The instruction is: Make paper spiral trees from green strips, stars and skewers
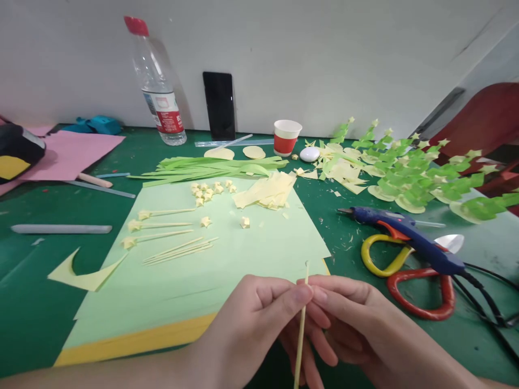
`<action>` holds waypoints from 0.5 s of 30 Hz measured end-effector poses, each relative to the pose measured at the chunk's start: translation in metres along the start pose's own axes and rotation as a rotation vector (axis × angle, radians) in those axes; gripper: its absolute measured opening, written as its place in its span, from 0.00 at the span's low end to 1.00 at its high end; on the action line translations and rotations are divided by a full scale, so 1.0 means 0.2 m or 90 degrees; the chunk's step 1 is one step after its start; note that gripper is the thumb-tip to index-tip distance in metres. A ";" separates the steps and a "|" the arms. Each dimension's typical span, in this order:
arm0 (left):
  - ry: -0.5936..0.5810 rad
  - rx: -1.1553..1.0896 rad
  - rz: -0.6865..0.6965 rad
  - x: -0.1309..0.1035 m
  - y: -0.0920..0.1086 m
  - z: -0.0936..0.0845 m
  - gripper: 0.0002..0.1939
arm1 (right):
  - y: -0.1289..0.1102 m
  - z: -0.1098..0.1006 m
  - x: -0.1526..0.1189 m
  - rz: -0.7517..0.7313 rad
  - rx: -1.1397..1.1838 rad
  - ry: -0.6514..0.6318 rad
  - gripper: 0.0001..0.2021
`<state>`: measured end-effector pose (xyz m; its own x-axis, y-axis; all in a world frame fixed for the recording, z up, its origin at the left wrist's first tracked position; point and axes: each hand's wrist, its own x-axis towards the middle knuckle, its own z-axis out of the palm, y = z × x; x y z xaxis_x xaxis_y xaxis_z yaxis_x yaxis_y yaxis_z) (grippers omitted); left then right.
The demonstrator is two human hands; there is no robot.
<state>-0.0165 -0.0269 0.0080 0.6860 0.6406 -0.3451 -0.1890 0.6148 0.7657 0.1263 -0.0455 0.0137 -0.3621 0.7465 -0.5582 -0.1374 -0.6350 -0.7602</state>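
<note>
1. Thin stick [300, 346] pinched by left grip [259, 319] and right grip [352, 319], tip above them
2. Folded paper stars [206, 193] ahead-left of the grip
3. Glue gun [424, 243] lying over scissors [448, 294], right of the grip

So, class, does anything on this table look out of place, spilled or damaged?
Yes: the glue gun lies across the scissors, an odd spot because it partly covers them. To the right of the cup, paper scraps sit in a messy heap. I see no spill or damage.
</note>
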 end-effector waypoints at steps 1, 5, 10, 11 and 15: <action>-0.004 -0.012 -0.002 0.00 0.00 0.00 0.18 | 0.00 0.00 0.01 0.001 0.002 -0.014 0.18; -0.008 -0.064 -0.019 0.00 -0.01 0.01 0.18 | 0.02 -0.01 0.02 -0.004 0.025 -0.055 0.19; -0.034 0.055 -0.018 0.01 0.00 0.00 0.25 | -0.01 0.00 0.00 -0.015 0.056 -0.035 0.19; -0.050 0.105 -0.032 0.00 0.02 0.00 0.27 | -0.02 0.00 -0.02 -0.013 0.060 -0.008 0.18; -0.089 0.398 -0.168 -0.06 0.15 -0.01 0.31 | -0.08 -0.01 -0.06 -0.009 0.080 0.041 0.17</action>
<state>-0.0316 -0.0144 0.0347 0.7453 0.4145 -0.5222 0.4090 0.3343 0.8491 0.1349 -0.0435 0.0325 -0.3003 0.7641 -0.5709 -0.2578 -0.6413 -0.7227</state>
